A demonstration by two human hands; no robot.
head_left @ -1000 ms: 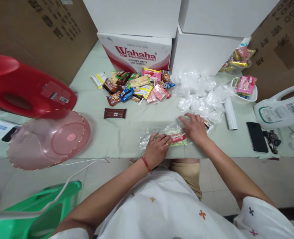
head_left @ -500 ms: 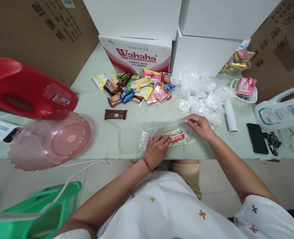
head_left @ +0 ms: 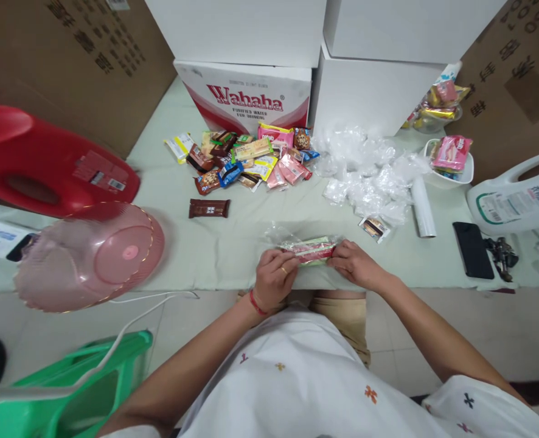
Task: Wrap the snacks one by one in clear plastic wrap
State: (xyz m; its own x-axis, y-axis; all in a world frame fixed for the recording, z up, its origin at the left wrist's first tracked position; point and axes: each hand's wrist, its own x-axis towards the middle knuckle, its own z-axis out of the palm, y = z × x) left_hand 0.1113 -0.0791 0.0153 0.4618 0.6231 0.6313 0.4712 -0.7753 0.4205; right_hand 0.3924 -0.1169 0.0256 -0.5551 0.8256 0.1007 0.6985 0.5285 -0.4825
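A slim pink-and-green snack packet sheathed in clear plastic film (head_left: 309,250) lies near the front edge of the pale green cloth-covered table (head_left: 233,237), right in front of the person. The left hand (head_left: 274,277) has its grip pinched on the packet's left end, fingers curled over the film; the right hand (head_left: 354,263) has its grip closed on the right end, thumb and fingertips nipping the wrap there. Loose film bunches up behind the packet's left end.

Judging by this, the wrapping step is in hand: the film is round the packet and the ends are being gathered. The next move would call for keeping the film taut between both hands while the loose ends are folded or twisted flat, without letting the packet slide out.

Just beyond the right hand lies a small dark snack in clear wrap (head_left: 374,227), and past it a heap of crumpled clear film pieces (head_left: 365,173) with a white roll of film (head_left: 423,208) beside it. Farther back sits a pile of assorted coloured snack packets (head_left: 251,159) before a red-and-white Wahaha carton (head_left: 246,97), with a lone brown chocolate bar (head_left: 209,208) apart on the near side. To the left rests an upturned pink plastic bowl (head_left: 91,255); to the right, a black phone (head_left: 471,249) and a white jug (head_left: 516,198).
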